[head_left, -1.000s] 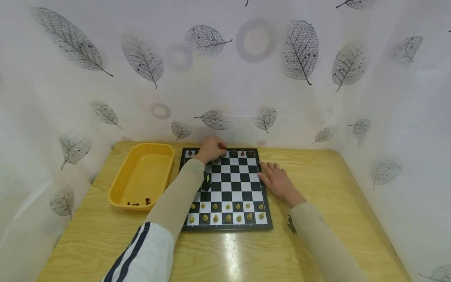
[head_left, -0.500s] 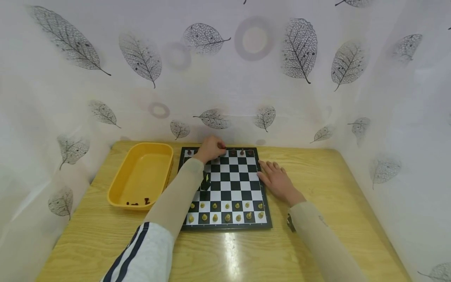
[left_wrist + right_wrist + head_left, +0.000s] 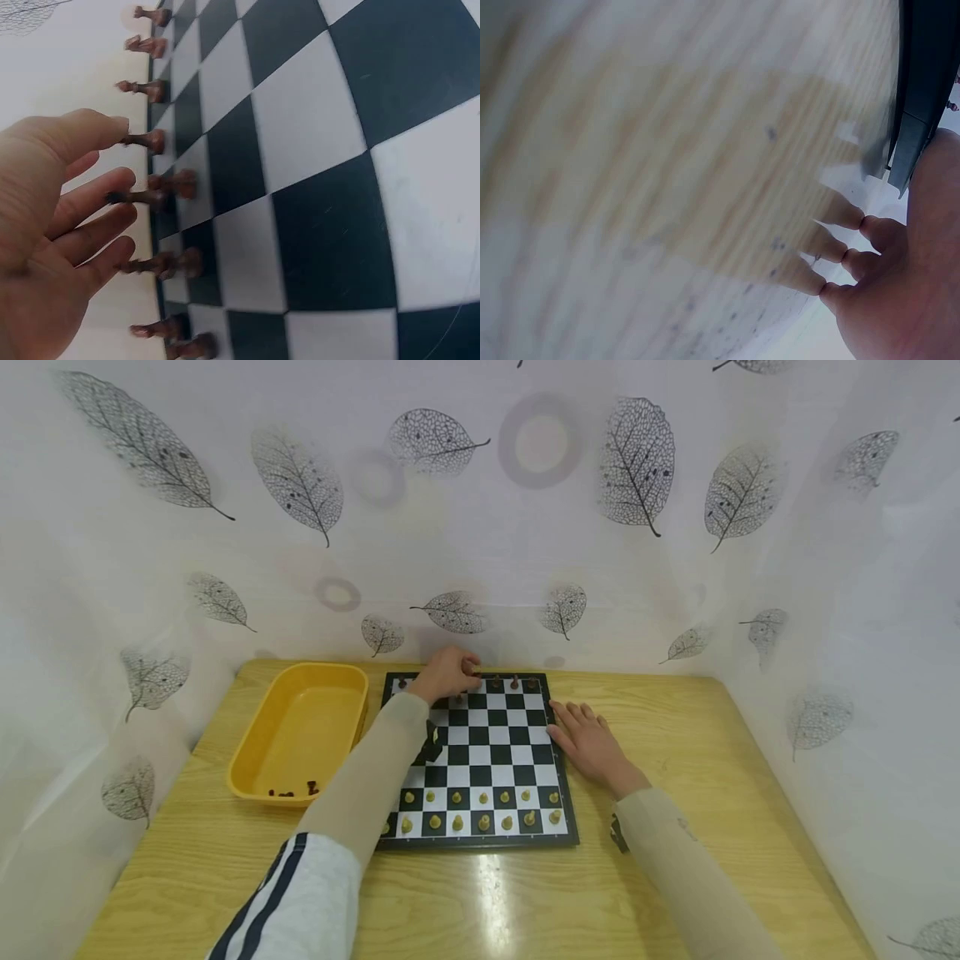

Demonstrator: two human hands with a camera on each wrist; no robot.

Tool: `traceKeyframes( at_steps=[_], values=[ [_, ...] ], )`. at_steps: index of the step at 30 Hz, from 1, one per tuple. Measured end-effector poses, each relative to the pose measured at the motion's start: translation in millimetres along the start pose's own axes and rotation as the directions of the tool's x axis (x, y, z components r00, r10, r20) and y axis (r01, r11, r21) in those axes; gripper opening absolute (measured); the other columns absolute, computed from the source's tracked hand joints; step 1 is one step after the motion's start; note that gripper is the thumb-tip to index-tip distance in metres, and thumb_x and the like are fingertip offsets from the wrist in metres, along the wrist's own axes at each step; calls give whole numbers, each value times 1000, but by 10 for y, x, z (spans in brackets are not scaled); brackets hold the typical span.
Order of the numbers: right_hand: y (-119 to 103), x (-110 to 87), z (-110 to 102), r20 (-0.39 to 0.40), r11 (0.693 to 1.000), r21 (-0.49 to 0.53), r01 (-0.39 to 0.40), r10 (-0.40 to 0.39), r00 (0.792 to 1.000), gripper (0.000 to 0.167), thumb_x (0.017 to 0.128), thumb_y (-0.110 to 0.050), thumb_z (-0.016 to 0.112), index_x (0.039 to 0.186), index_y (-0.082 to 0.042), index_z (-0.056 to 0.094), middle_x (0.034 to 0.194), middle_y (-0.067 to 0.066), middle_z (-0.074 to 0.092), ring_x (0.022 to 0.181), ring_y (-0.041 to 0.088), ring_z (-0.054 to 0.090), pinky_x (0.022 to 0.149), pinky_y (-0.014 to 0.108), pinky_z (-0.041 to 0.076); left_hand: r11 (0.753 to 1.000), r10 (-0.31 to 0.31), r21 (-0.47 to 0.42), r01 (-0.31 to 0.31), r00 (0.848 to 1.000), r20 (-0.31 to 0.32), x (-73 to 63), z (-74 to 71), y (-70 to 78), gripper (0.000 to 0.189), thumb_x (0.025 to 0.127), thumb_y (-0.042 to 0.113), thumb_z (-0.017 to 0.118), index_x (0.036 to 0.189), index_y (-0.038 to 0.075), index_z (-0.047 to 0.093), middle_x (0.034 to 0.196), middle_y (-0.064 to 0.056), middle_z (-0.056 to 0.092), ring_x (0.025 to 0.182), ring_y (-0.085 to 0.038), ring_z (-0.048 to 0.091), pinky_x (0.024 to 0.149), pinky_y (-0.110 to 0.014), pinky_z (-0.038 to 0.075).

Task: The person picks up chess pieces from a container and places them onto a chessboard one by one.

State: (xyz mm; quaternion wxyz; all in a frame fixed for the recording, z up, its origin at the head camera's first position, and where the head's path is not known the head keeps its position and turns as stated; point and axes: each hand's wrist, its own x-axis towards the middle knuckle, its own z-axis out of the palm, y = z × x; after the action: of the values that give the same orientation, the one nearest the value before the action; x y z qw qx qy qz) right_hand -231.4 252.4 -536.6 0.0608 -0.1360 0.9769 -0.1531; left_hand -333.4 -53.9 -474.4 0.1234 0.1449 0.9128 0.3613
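Observation:
My left hand [image 3: 444, 675] is at the far edge of the black-and-white chessboard [image 3: 487, 842], among dark red chess pieces. In the left wrist view, its thumb tip is right at the top of one reddish chess piece [image 3: 154, 141], which stands upright in the back row; the other fingers are spread loosely. More reddish pieces stand on both sides, some in the second row. Two rows of yellow chess pieces [image 3: 483, 822] stand along the near side. My right hand [image 3: 591, 746] lies with straight fingers against the board's right edge, thumb touching the frame.
A yellow plastic tray [image 3: 300, 727] stands left of the board, with several dark red pieces [image 3: 312, 787] at its near end. The wooden table [image 3: 652, 693] meets a leaf-patterned curtain [image 3: 465, 527] at the back and sides.
The left hand's thumb and index finger have parted from their pinch at the back row, and the left wrist has shifted slightly left. The right hand has stayed in place.

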Motion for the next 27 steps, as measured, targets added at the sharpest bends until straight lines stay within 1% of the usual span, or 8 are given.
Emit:
traceKeyframes(
  at_steps=[2,4,6,11,14,19,24,27],
  values=[
    [-4,3,-6,7,1000,3,-8,8,1000,67,113,-55,30,169,-19,24,172,21,28,160,49,19,128,68,14,1000,11,-25,-11,1000,14,-19,-73,9,46,100,20,71,142,4,64,134,-19,69,122,-34,67,102,-49,57],
    [-11,2,-13,8,1000,1,-9,9,1000,67,113,-55,30,169,-19,24,172,21,28,160,49,19,128,68,14,999,31,-32,-30,999,10,-44,-164,19,47,101,21,69,144,4,62,137,-21,67,125,-36,65,103,-51,56],
    [-18,-1,-21,7,1000,-2,-9,9,1000,68,113,-55,30,169,-18,24,172,22,29,160,50,19,128,69,15,998,50,-45,-51,999,-18,-71,-246,10,47,101,20,68,144,4,62,139,-22,65,127,-37,63,103,-52,56],
    [-22,-8,-28,8,1000,-1,0,0,1000,68,113,-55,30,169,-18,24,171,22,28,159,51,20,127,70,15,995,96,-20,-99,989,-111,-194,-456,-48,46,98,23,71,140,7,66,136,-19,68,125,-35,64,105,-51,55],
    [-11,-8,-24,5,1000,0,4,-4,1000,68,113,-55,29,169,-18,24,171,23,28,159,51,20,127,70,15,993,111,-17,-115,985,-132,-316,-601,-93,46,98,24,72,141,8,66,135,-18,69,125,-34,65,107,-51,54],
    [-1,-10,-18,-4,1000,-6,9,-9,1000,68,113,-55,30,169,-18,26,171,23,30,158,51,21,127,70,16,992,116,-33,-122,981,-153,-539,-823,-254,46,99,22,72,140,5,65,133,-18,71,122,-36,66,107,-51,54],
    [-10,-8,-14,6,1000,-8,4,-4,1000,68,112,-56,30,169,-18,25,171,23,29,159,51,20,127,70,16,993,108,-23,-114,976,-190,-808,-992,-452,40,99,26,74,133,4,70,128,-18,73,116,-35,69,102,-50,57],
    [-22,-2,-14,7,1000,-8,5,-5,1000,68,112,-56,29,169,-19,24,171,22,29,159,50,20,127,69,15,996,84,-12,-88,976,-203,-1004,-1096,-558,36,100,24,73,130,4,72,128,-18,74,115,-35,70,100,-51,58]
  ],
)
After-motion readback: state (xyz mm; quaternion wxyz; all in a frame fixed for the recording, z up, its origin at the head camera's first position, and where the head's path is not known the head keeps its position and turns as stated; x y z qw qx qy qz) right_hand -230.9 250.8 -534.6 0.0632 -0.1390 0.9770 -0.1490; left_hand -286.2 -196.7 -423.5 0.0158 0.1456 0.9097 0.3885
